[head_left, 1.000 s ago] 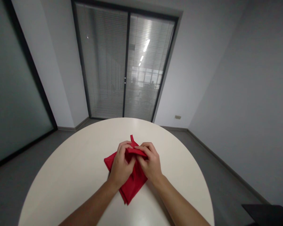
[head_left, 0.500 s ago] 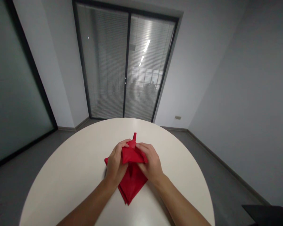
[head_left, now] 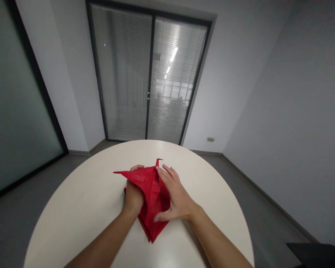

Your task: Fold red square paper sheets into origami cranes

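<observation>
A red folded piece, shaped like an origami crane (head_left: 149,182), is held up over the table, with a narrow bent tip at the far end and a long point reaching left. My left hand (head_left: 134,195) is closed around its left side, partly hidden under the flap, with fingertips showing at the far edge. My right hand (head_left: 177,197) is open, thumb spread wide from the fingers, its fingertips touching the crane's right side. Beneath lies more red folded material (head_left: 153,232), its corner toward me; whether it is a separate piece I cannot tell.
The round white table (head_left: 80,208) carries all of this. A dark object (head_left: 318,255) stands at the lower right. Beyond are a glazed partition with blinds (head_left: 150,74), a wall (head_left: 296,111) and a frosted panel (head_left: 16,93).
The left flap has been spread out into a long point over my left hand. The far tip is now bent over to the right. My right hand has opened, its thumb swung toward me.
</observation>
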